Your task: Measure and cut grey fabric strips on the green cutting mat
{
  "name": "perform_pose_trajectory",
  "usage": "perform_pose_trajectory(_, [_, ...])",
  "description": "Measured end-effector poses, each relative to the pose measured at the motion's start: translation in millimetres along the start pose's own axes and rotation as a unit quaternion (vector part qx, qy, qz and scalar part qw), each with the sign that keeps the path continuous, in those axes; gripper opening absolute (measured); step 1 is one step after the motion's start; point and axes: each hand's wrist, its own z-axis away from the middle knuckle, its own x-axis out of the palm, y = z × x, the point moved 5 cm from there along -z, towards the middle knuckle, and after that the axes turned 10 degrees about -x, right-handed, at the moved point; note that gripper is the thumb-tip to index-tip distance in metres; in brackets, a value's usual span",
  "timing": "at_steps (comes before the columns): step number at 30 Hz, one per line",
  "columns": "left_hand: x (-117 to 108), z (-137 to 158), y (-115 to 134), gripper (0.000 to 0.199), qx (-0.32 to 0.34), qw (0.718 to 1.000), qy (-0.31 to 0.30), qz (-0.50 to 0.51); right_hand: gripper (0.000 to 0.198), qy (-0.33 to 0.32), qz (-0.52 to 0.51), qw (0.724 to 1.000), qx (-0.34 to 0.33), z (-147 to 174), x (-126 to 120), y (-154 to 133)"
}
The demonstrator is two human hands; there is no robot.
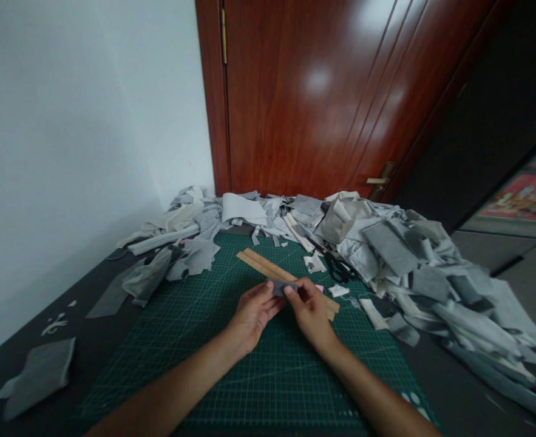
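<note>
A small dark grey fabric piece is held between my two hands, over the green cutting mat. My left hand pinches its left end between thumb and fingers. At its right end, the thumb and fingers of my right hand grip it too. Just beyond the hands a wooden ruler lies slantwise on the mat, partly covered by them. Black scissors rest to the right, past my right hand.
Grey and white fabric scraps heap up on the right, and more lie at the back left. A folded grey cloth is on the dark table at the left. Behind the table stand a white wall and a wooden door.
</note>
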Motion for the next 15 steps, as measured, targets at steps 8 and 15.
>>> perform_pose_trajectory(8, [9,3,-1,0.025,-0.054,0.995,-0.044,0.074,0.025,-0.154,0.405,0.805,-0.405,10,8,-42])
perform_pose_trajectory(15, [2,2,14,0.027,0.020,0.999,-0.006,-0.035,0.025,-0.205,0.387,0.810,-0.390,16,21,-37])
